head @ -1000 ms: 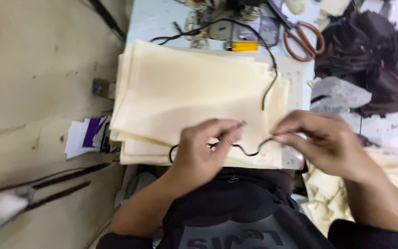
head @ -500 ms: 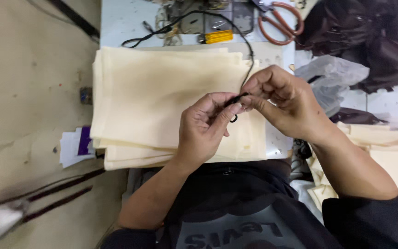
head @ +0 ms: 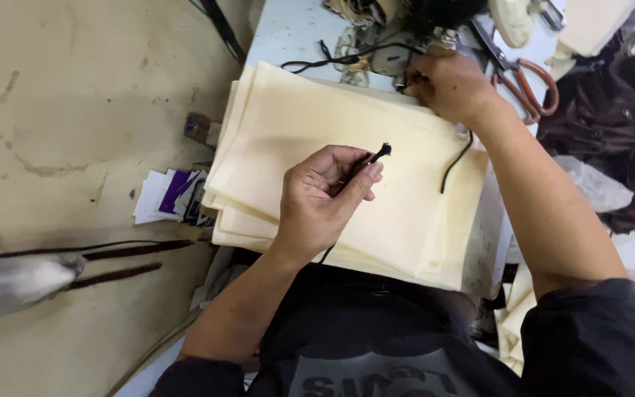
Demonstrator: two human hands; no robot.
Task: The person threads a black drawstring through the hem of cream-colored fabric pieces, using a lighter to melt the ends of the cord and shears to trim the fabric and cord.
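The left hand (head: 325, 198) hovers over the middle of a stack of cream fabric pieces (head: 295, 140), its fingers curled and its thumb and forefinger pinching a short black cord (head: 371, 160) whose knotted end sticks up just past the fingertips; the rest of that cord runs down through the palm and shows again below the wrist, at the near edge of the stack; the right hand (head: 446, 84) is stretched out to the far edge of the stack, fingers bent and closed down at the point where a second black cord (head: 456, 158) begins, though whether it truly grips that cord I cannot tell, since the fingertips are hidden; this second cord trails from under the wrist across the fabric's right part and ends loose there; the stack lies on a pale bench (head: 288, 33), its layers fanned slightly at the left corner; beyond the right hand, near the far right of the bench, lie scissors with orange-brown handles (head: 531, 84); another black cord (head: 332, 59) loops over the bench behind the stack; to the left of the stack, on the floor (head: 75, 110), sits a small pile of white and purple paper slips (head: 167, 195); dark brown cloth (head: 611, 110) is heaped at the far right.
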